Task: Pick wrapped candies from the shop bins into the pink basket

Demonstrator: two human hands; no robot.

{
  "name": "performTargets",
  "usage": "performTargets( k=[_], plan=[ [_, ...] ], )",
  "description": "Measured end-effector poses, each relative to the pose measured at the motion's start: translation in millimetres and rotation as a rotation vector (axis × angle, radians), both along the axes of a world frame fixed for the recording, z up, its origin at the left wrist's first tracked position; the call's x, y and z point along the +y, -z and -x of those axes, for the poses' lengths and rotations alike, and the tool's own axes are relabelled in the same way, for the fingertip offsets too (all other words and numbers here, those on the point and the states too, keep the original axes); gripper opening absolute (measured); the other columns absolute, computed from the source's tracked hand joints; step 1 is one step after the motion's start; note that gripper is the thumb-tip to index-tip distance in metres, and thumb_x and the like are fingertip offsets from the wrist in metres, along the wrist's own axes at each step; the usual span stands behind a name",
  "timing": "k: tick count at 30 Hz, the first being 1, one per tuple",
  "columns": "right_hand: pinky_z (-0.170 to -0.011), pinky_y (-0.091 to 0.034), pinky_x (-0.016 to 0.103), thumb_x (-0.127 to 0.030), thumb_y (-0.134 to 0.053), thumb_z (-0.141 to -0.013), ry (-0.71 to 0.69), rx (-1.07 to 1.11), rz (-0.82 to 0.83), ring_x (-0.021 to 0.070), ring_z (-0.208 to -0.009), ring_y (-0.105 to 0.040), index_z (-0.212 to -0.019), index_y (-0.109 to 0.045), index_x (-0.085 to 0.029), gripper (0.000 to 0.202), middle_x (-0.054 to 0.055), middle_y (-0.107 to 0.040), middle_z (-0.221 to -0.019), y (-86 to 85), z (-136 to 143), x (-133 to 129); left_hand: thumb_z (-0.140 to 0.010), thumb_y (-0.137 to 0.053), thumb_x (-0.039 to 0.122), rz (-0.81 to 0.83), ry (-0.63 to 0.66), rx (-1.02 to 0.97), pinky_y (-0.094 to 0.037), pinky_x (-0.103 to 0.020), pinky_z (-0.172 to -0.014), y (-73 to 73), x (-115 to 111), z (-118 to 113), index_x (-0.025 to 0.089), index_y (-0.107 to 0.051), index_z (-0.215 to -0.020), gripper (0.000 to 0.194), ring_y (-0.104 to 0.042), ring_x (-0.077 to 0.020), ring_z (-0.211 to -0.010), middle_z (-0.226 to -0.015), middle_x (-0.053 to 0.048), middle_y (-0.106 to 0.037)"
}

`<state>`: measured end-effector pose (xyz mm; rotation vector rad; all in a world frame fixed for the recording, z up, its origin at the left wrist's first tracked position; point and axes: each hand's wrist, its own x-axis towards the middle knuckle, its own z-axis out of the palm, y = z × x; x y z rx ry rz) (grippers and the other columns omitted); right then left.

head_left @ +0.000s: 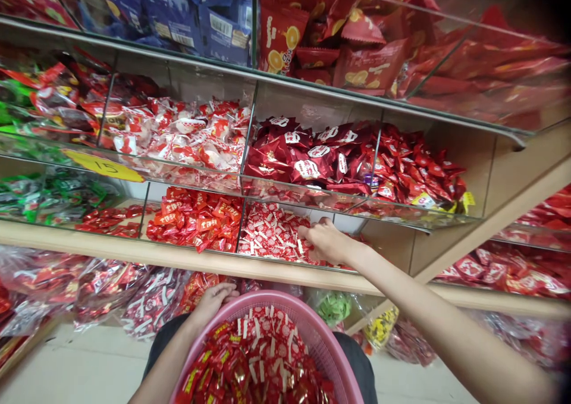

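Red and white wrapped candies [274,231] fill a compartment of the lowest shelf. My right hand [323,240] is at their right side, fingers curled down against the candies; what lies inside the fingers is hidden. Between my knees stands a pink plastic basket [319,326], holding red and white candies at the back and darker red ones with yellow print in front. My left hand [216,300] rests at the basket's left rim, its fingers pointing toward the shelf.
Glass-divided shelves above hold dark red packets [307,160], white and red candies [182,130] and blue bags [178,17]. A yellow price tag [104,165] hangs at left. Bagged candies [107,291] lie under the wooden shelf edge [178,258]. A slanted wooden post stands right.
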<state>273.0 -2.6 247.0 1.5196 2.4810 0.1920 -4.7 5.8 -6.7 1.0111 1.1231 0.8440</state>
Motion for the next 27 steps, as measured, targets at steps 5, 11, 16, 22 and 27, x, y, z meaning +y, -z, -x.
performTargets(
  k=[5, 11, 16, 22, 27],
  plan=[
    [-0.060, -0.030, 0.024, -0.026, -0.055, -0.072, 0.046, 0.284, 0.050, 0.0149, -0.067, -0.053, -0.095, -0.047, -0.019, 0.025, 0.000, -0.060, -0.074, 6.2, 0.8, 11.0, -0.067, -0.062, 0.036, -0.004, 0.012, 0.000, -0.047, -0.031, -0.079, -3.6, -0.8, -1.9, 0.012, -0.061, -0.088, 0.032, -0.063, -0.0206, -0.080, -0.085, -0.011, -0.068],
    [-0.064, -0.033, 0.026, -0.023, -0.052, -0.078, 0.164, 0.163, -0.108, 0.0194, -0.082, -0.056, -0.102, -0.049, -0.019, 0.024, 0.008, -0.061, -0.091, 23.3, 2.1, 24.6, -0.063, -0.064, 0.041, -0.017, 0.013, 0.001, -0.047, -0.031, -0.080, -2.5, -1.1, 0.9, 0.012, -0.062, -0.088, 0.039, -0.063, -0.0206, -0.080, -0.084, -0.011, -0.068],
    [-0.065, -0.034, 0.024, -0.025, -0.060, -0.074, -0.005, 0.182, -0.026, 0.0182, -0.084, -0.056, -0.093, -0.054, -0.019, 0.020, 0.006, -0.062, -0.091, 23.7, 1.2, 25.8, -0.063, -0.064, 0.040, -0.006, 0.009, -0.005, -0.047, -0.031, -0.080, -4.1, -1.0, 0.4, 0.013, -0.062, -0.087, 0.036, -0.063, -0.0208, -0.081, -0.084, -0.011, -0.068],
    [-0.071, -0.037, 0.028, -0.024, -0.062, -0.072, -0.022, 0.089, -0.026, 0.0225, -0.092, -0.055, -0.091, -0.059, -0.017, 0.021, 0.010, -0.062, -0.097, 35.7, 10.0, 25.7, -0.064, -0.063, 0.039, 0.002, 0.017, 0.015, -0.046, -0.031, -0.080, -7.9, -1.7, -2.4, 0.013, -0.063, -0.087, 0.035, -0.063, -0.0206, -0.081, -0.085, -0.010, -0.068],
    [-0.073, -0.038, 0.029, -0.026, -0.064, -0.071, 0.033, 0.040, -0.007, 0.0250, -0.095, -0.054, -0.089, -0.062, -0.015, 0.021, 0.012, -0.064, -0.093, 36.4, 21.9, 24.7, -0.062, -0.064, 0.041, 0.018, 0.009, -0.001, -0.046, -0.032, -0.081, -5.2, -1.6, -0.8, 0.013, -0.061, -0.088, 0.038, -0.063, -0.0216, -0.082, -0.085, -0.011, -0.068]
  ],
)
